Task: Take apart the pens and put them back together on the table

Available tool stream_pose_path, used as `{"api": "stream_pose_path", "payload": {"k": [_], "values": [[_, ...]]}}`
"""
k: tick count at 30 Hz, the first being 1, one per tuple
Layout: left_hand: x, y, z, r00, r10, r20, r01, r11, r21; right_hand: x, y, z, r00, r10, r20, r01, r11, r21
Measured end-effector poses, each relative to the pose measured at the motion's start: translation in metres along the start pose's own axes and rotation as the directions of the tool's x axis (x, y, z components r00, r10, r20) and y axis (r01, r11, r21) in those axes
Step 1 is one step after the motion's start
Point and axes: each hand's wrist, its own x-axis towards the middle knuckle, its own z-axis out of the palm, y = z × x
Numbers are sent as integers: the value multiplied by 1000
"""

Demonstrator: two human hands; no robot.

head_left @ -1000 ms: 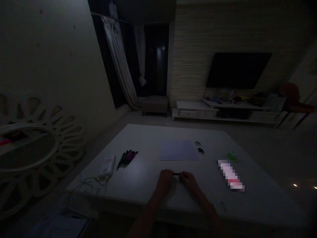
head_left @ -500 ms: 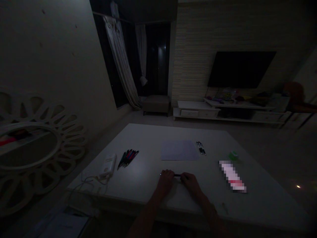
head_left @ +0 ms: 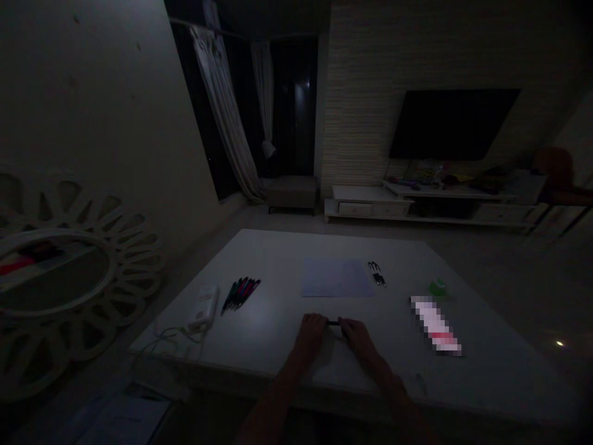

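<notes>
Between my two hands, just above the near part of the white table [head_left: 273,334], is a dark pen [head_left: 333,323] lying sideways. My left hand [head_left: 312,332] is closed around its left end, and the fingers of my right hand [head_left: 356,334] pinch the right end. Only a short black middle stretch of the pen shows; my fingers cover the rest. Beyond the hands lie white paper sheets [head_left: 337,278]. Several coloured pens [head_left: 241,293] are bunched to the left, and a few black-and-white pens [head_left: 377,274] rest right of the paper.
On the right are a pixelated phone-like object [head_left: 435,325] and a small green item [head_left: 438,287]. A white power unit [head_left: 204,306] with cables sits at the left edge. A petal-framed mirror [head_left: 111,266] stands left; a TV [head_left: 454,123] hangs beyond. The room is dim.
The camera view has shifted slightly. The pen's left tip, which stuck out past my left hand, no longer shows; both hands remain at the pen.
</notes>
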Motion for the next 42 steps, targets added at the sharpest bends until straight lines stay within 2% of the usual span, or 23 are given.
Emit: {"api": "stream_pose_path", "payload": {"k": [4,12,16,19,23,28,32,35,38,42], "values": [[-1,0,0,999,-3,-42,3,1000,-12,1,0,0,998,56,9,-57,998,29],[-3,1,-1,998,-4,-67,2,1000,-29,2,3,1,1000,28,0,-28,997,67],[-3,2,0,998,-57,-29,57,998,-7,0,-1,0,998,2,57,-8,994,105],[-3,3,0,996,-88,12,88,996,22,-3,0,0,998,-26,58,23,998,51],[-3,4,-3,996,-75,49,75,997,14,-4,6,1,997,-68,39,68,997,-22],[-3,4,-5,995,-62,72,62,998,2,-2,10,-2,997,-72,37,71,997,40],[-2,4,-3,999,-35,8,36,999,-35,0,6,-8,993,-92,74,95,995,-28],[-2,4,0,998,-33,-56,30,998,-61,2,3,-9,994,-30,101,36,997,-66],[-2,4,1,997,-33,-73,28,997,-69,6,-2,-10,990,25,135,-11,994,-105],[-2,5,0,996,-70,-63,67,996,-51,10,-7,-13,984,-42,174,57,995,-82]]}}
